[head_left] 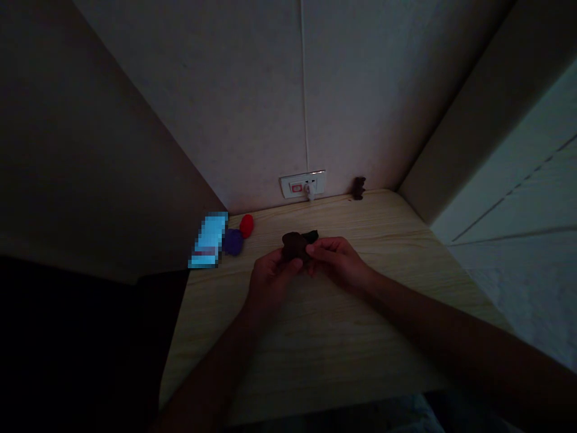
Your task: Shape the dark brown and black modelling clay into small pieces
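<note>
The left hand and right hand grasp one brown lump; at its nine o'clock, a pixelated panel glows, unreadable

Matt dark lump (tabletop smooth, wood-grained)

Left hand and right hand holding brown lump, red lump beside purple lump

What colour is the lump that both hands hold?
The lump looks dark brown, seen in the head view.
</note>
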Demonstrator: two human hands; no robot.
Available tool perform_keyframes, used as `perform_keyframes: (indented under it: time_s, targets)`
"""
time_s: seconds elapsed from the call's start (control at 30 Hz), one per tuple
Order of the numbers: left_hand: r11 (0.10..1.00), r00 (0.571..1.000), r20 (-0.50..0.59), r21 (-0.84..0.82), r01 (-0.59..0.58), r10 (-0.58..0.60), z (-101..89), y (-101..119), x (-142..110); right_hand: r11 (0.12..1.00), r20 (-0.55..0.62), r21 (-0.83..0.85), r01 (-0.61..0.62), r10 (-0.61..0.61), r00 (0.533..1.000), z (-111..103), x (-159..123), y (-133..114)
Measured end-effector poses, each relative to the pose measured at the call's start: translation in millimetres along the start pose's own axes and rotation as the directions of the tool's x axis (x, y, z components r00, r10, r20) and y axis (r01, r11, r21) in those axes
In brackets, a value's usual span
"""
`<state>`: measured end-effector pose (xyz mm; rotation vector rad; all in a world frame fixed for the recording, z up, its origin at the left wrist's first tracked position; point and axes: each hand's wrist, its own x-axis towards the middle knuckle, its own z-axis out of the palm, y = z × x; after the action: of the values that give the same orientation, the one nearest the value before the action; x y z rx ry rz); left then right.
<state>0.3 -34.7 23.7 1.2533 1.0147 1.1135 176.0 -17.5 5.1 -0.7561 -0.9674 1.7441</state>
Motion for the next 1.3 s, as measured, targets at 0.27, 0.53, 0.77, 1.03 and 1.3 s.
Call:
perform_keyframes:
  time_s: [0.27, 0.53, 0.77, 1.03, 1.3]
  targets:
    - [0.998, 0.998, 0.051, 0.054, -0.043, 0.04, -3.2, 1.6, -1.2, 1.0, 0.032, -0.005, 0.001, -0.001, 1.0, -0.4, 0.1, -0.2]
    - [0.997, 0.997, -0.074, -0.083, 0.013, -0.019, -2.9, -2.9, 3.6, 1.0, -0.031, -0.004, 0.011, -0.011, 0.999, 0.8, -2.1, 0.5]
    - [0.962, 0.994, -0.017, -0.254, 0.099, -0.106, -2.0, -2.5, 1.1, 1.0, 0.026, -0.012, -0.005, 0.005, 1.0, 2.3, -3.0, 0.1]
    - [0.956, 0.991, -0.007, -0.267, 0.124, -0.13, -1.7, -4.9, 2.3, 1.0, 0.047, -0.017, 0.007, -0.006, 0.999, 1.2, -2.1, 2.4]
    - [0.909, 0.986, -0.006, -0.388, 0.152, -0.167, 1.6, 0.0, 1.9, 0.999, 0.021, 0.014, 0.038, -0.039, 0.999, 3.4, -1.8, 1.1]
